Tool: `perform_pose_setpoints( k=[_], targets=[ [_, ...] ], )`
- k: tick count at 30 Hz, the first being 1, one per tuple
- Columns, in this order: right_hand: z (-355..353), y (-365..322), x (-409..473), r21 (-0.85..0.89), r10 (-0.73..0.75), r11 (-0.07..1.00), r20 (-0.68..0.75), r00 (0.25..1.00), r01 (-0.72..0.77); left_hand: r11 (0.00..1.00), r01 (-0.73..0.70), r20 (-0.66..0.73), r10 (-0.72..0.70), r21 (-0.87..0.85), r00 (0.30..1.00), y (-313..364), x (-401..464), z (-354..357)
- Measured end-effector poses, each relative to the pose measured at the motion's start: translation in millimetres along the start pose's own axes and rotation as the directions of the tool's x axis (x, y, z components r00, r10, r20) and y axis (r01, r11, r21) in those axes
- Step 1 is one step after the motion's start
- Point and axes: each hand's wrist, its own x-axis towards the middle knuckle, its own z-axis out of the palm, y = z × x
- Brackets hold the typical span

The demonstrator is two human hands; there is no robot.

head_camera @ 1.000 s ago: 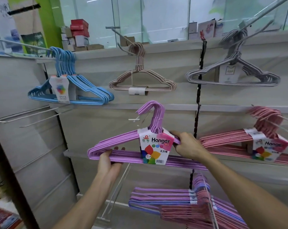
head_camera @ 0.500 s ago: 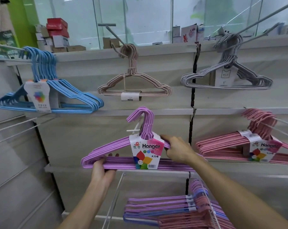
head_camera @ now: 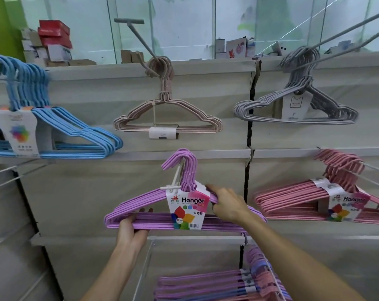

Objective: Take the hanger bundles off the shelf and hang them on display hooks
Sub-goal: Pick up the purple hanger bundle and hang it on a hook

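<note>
Against the grey shelf wall (head_camera: 80, 192), your left hand (head_camera: 131, 230) grips the purple hanger bundle (head_camera: 154, 213) by its bottom bars and your right hand (head_camera: 228, 205) curls round its shoulder; it looks light, stiff and smooth, so keep both holds wide.

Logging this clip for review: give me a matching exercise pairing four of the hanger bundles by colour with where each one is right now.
Bundles:
1. purple bundle
2. blue bundle
3. grey bundle
4. pink bundle

Places:
A. hanging on a hook at upper right
B. held by the left hand and right hand in the middle
C. hanging on a hook at upper left
D. hanging on a hook at right, middle row

Pairs: 1-B, 2-C, 3-A, 4-D
</note>
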Motion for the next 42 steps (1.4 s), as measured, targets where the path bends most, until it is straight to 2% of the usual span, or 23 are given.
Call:
perform_pose_setpoints(
  k=[5, 18, 23, 30, 36, 42],
  targets=[
    [9, 5, 15, 0.002, 0.011, 1.0, -0.013, 1.0, -0.011, 0.999, 0.033, 0.033, -0.034, 0.021, 0.999, -1, 26, -4],
    [24, 11, 29, -0.064, 0.03, 0.998, -0.013, 0.999, -0.03, 0.998, 0.045, -0.111, -0.039, 0.052, 0.993, -1, 50, -13],
    [28, 12, 28, -0.11, 0.069, 0.991, -0.019, 0.997, -0.071, 0.986, 0.079, -0.063, -0.07, 0.147, 0.996, 3, 51, -25],
    [25, 12, 15, -0.119, 0.076, 0.989, -0.096, 0.992, -0.087, 0.968, 0.154, -0.04, -0.149, 0.2, 0.988, 10, 30, -29],
    [14, 10, -21, 0.031, 0.112, 0.994, -0.228, 0.967, -0.108, 0.945, 0.238, -0.081, -0.226, 0.224, 0.971, 1, -3, -33],
    [-8, 18, -67, 0.055, 0.097, 0.995, -0.336, 0.937, -0.084, 0.931, 0.339, -0.064, -0.333, 0.139, 0.941, -20, -36, -23]
  ],
)
